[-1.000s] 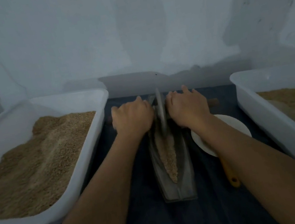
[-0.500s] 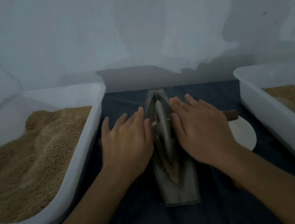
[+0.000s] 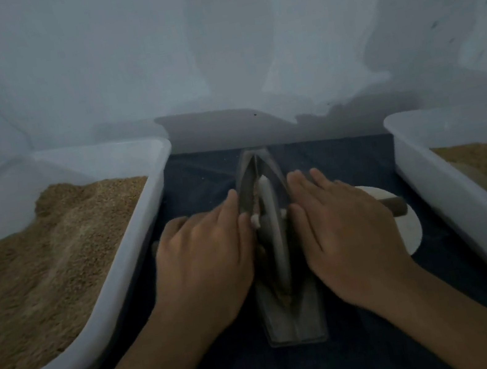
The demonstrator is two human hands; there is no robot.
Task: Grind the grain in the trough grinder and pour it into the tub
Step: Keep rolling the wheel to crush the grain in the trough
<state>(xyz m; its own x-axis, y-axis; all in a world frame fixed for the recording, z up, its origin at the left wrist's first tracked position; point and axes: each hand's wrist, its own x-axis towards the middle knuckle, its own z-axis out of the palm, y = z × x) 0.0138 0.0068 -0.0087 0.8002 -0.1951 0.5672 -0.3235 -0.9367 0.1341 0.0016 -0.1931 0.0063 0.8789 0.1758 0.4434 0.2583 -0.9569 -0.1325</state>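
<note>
No readable text, labels, brands, numbers or signs anywhere in view. Dim, soft light; surfaces show no print.

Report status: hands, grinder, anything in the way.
Left hand and right hand flat on the axle, either side of the wheel. Wheel mid-trough, grain under it. Nothing in the way.
</note>
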